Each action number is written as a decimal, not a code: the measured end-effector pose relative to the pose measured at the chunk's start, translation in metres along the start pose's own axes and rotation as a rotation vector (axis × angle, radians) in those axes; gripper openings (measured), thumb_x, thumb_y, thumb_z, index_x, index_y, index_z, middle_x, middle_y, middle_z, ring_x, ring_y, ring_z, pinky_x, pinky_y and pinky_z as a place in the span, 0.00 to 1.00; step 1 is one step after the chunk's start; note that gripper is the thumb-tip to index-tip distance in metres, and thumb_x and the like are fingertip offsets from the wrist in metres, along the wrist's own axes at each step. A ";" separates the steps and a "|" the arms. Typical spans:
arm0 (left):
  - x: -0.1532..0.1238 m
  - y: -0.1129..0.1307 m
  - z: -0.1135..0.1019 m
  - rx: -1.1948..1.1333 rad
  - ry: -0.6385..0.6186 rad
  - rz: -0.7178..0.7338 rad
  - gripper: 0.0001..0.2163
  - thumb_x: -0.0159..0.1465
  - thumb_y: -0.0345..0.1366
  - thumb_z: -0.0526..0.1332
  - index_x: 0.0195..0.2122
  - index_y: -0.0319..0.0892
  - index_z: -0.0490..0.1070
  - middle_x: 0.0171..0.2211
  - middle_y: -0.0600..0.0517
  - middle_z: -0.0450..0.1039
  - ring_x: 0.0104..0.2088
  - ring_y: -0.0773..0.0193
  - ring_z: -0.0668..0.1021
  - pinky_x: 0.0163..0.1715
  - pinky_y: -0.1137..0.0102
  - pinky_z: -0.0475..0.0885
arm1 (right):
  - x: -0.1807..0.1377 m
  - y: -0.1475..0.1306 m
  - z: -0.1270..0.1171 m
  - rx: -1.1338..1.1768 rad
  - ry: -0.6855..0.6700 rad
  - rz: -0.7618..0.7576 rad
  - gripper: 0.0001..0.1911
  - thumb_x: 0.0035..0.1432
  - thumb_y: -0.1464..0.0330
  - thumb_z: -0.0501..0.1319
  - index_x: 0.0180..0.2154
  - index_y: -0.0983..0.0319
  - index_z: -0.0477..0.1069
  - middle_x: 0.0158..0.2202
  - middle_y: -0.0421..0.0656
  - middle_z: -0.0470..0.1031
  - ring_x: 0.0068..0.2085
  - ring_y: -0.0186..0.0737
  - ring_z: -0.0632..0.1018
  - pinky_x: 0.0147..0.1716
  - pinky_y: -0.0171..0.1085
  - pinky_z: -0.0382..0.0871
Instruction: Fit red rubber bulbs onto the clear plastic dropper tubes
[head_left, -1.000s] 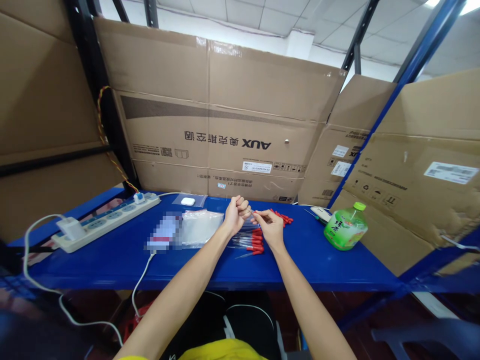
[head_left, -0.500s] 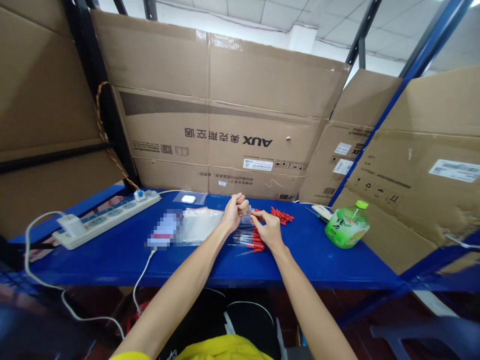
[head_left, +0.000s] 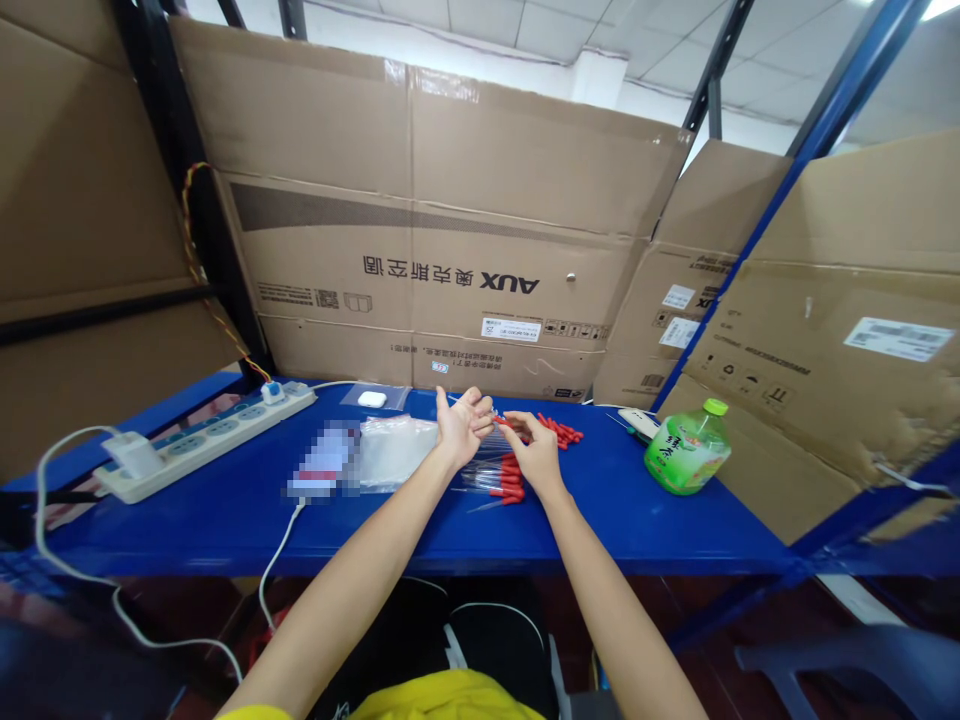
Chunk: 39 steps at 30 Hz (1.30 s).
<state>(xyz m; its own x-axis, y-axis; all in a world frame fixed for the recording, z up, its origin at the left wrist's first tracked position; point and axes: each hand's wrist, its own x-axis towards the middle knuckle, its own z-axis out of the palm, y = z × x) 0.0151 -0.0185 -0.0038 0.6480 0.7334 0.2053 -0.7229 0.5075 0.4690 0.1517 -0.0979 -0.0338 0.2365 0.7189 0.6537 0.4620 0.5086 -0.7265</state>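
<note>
My left hand (head_left: 463, 432) is turned palm up with its fingers spread and its thumb raised. A dropper with a red bulb (head_left: 501, 421) is pinched in my right hand (head_left: 536, 447), its front end close to the left fingertips. I cannot tell whether it touches them. Just below the hands lie several clear droppers with red bulbs (head_left: 511, 485) in a row, their thin tips pointing left. Behind my right hand is a loose pile of red rubber bulbs (head_left: 564, 431).
Left of the hands lie clear plastic bags (head_left: 397, 455) and a pixelated phone (head_left: 325, 460) on a cable. A power strip (head_left: 214, 435) sits at the far left. A green bottle (head_left: 688, 450) stands right. Cardboard (head_left: 450, 230) walls the blue table (head_left: 615, 530).
My left hand has gone from a closed fist to an open palm with spread fingers. My right hand keeps its pinch. The view has shifted slightly.
</note>
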 end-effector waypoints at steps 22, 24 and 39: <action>0.002 -0.003 0.005 0.016 0.049 0.050 0.17 0.69 0.48 0.44 0.26 0.44 0.51 0.19 0.58 0.51 0.14 0.72 0.51 0.15 0.75 0.48 | 0.001 -0.006 0.002 0.270 0.045 0.148 0.11 0.54 0.60 0.70 0.32 0.60 0.78 0.24 0.41 0.80 0.26 0.41 0.80 0.30 0.38 0.75; 0.002 -0.003 0.006 0.016 0.049 0.047 0.17 0.69 0.48 0.44 0.26 0.44 0.51 0.19 0.57 0.51 0.14 0.72 0.51 0.15 0.75 0.48 | 0.001 -0.006 0.001 0.261 0.040 0.141 0.11 0.55 0.60 0.70 0.32 0.60 0.78 0.25 0.41 0.80 0.26 0.41 0.80 0.30 0.39 0.75; 0.000 -0.006 0.009 0.004 0.056 0.049 0.17 0.69 0.49 0.45 0.26 0.44 0.52 0.19 0.57 0.50 0.15 0.71 0.51 0.16 0.75 0.51 | 0.000 -0.003 0.000 0.219 0.030 0.115 0.13 0.56 0.57 0.69 0.32 0.60 0.77 0.26 0.43 0.80 0.27 0.43 0.81 0.31 0.39 0.76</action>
<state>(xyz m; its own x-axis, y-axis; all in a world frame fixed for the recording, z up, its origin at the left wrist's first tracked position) 0.0218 -0.0252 0.0008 0.5975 0.7814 0.1801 -0.7524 0.4687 0.4628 0.1500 -0.0989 -0.0314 0.3035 0.7653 0.5677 0.2348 0.5173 -0.8229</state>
